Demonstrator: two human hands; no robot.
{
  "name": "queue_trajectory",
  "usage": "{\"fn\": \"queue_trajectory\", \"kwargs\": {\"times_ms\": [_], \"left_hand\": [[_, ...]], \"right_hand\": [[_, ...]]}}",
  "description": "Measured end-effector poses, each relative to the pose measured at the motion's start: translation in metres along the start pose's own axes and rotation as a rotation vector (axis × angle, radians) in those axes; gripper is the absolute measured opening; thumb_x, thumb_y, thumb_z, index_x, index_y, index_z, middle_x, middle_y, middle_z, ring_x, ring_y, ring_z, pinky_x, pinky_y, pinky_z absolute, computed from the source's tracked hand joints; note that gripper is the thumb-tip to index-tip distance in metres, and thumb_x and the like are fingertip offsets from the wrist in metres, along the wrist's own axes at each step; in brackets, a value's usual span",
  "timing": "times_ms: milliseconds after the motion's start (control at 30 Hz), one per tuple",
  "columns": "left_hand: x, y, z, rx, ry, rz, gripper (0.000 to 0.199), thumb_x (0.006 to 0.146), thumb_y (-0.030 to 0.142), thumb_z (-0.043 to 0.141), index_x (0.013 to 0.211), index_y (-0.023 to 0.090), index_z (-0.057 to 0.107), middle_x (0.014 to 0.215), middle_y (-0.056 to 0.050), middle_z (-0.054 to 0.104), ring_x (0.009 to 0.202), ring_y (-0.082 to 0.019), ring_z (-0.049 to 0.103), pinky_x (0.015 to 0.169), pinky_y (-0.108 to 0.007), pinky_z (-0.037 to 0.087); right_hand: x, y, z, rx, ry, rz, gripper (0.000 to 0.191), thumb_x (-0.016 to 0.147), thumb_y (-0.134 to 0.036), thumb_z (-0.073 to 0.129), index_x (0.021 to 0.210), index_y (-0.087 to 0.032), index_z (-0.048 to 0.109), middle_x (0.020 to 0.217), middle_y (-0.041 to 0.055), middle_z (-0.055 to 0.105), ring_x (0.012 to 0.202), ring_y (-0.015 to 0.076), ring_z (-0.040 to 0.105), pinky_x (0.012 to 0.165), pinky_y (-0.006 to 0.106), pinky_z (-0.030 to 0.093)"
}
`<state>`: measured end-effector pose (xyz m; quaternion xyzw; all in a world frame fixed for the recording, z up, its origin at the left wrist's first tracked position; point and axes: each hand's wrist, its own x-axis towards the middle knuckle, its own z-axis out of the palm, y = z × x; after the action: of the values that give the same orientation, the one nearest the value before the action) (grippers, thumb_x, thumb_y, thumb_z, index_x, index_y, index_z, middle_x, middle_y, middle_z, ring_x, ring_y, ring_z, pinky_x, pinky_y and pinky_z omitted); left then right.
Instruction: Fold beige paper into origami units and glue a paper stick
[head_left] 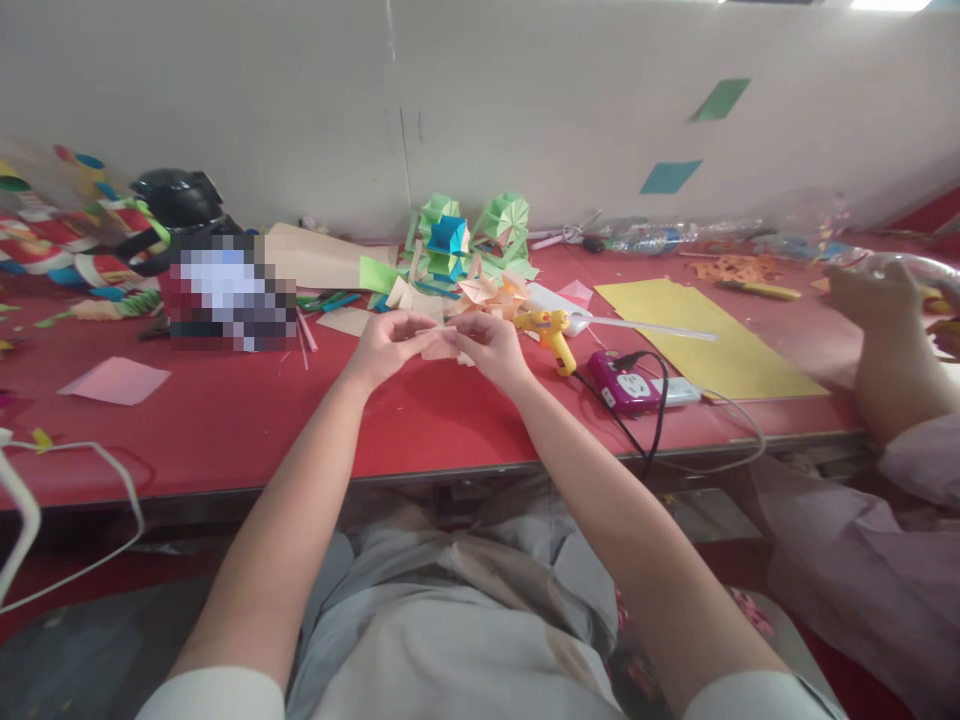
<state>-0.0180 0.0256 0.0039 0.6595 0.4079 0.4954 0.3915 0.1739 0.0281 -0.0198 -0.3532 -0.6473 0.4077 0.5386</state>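
Observation:
Over the red table (420,430), my left hand (391,345) and my right hand (487,345) pinch a small pale pink paper piece (435,343) between them, fingers closed on its two sides. Just beyond lie folded peach paper pieces (491,290). Behind these stand green folded paper shapes (504,222) and a blue one (448,236). To the right of my right hand rests a yellow glue gun (556,338) with a clear glue stick (652,326).
A purple power socket (626,385) with cables sits near the table edge. Farther right are yellow paper (712,345) and another person's arm (892,350). Pink paper (116,381) and a black object (180,205) are on the left.

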Motion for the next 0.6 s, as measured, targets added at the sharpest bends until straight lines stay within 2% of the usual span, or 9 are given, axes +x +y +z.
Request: {"fn": "queue_trajectory", "kwargs": {"times_ms": [67,233,333,433,600], "left_hand": [[0.000,-0.002,0.002,0.036,0.002,0.007,0.031,0.069,0.043,0.083,0.084,0.016,0.076,0.083,-0.007,0.077,0.077,-0.020,0.069,0.072,-0.032,0.055],[0.001,-0.001,0.007,0.037,0.107,-0.010,0.037,0.064,0.049,0.086,0.075,0.016,0.073,0.075,-0.007,0.075,0.073,-0.021,0.068,0.070,-0.033,0.055],[0.001,-0.001,0.010,-0.035,0.133,-0.036,0.038,0.064,0.049,0.085,0.077,0.016,0.070,0.076,-0.006,0.074,0.074,-0.020,0.068,0.071,-0.033,0.054],[0.001,-0.001,0.012,-0.074,0.076,-0.052,0.034,0.068,0.046,0.083,0.079,0.016,0.069,0.080,-0.006,0.074,0.079,-0.020,0.069,0.077,-0.033,0.054],[-0.001,-0.002,0.012,-0.034,-0.028,-0.009,0.032,0.074,0.044,0.081,0.088,0.017,0.074,0.089,-0.008,0.077,0.084,-0.021,0.070,0.080,-0.033,0.054]], "right_hand": [[0.000,-0.001,0.000,-0.001,-0.004,0.016,0.043,0.076,-0.057,0.078,0.091,-0.018,0.072,0.078,0.0037,0.070,0.067,0.0149,0.062,0.062,0.029,0.053],[0.000,-0.005,0.002,0.029,-0.066,0.046,0.050,0.074,-0.062,0.077,0.093,-0.017,0.073,0.076,0.0027,0.069,0.066,0.0133,0.060,0.058,0.026,0.050],[0.001,-0.005,0.001,0.003,-0.107,0.061,0.049,0.075,-0.064,0.076,0.083,-0.016,0.072,0.067,0.0006,0.063,0.060,0.0118,0.055,0.054,0.025,0.047],[0.002,-0.001,-0.001,-0.009,-0.099,0.080,0.051,0.072,-0.066,0.077,0.075,-0.016,0.069,0.062,-0.0005,0.059,0.055,0.0108,0.050,0.052,0.026,0.045],[0.003,0.003,-0.002,-0.069,-0.123,0.058,0.054,0.070,-0.069,0.077,0.078,-0.015,0.070,0.063,0.0013,0.063,0.057,0.0122,0.054,0.053,0.026,0.045]]}}
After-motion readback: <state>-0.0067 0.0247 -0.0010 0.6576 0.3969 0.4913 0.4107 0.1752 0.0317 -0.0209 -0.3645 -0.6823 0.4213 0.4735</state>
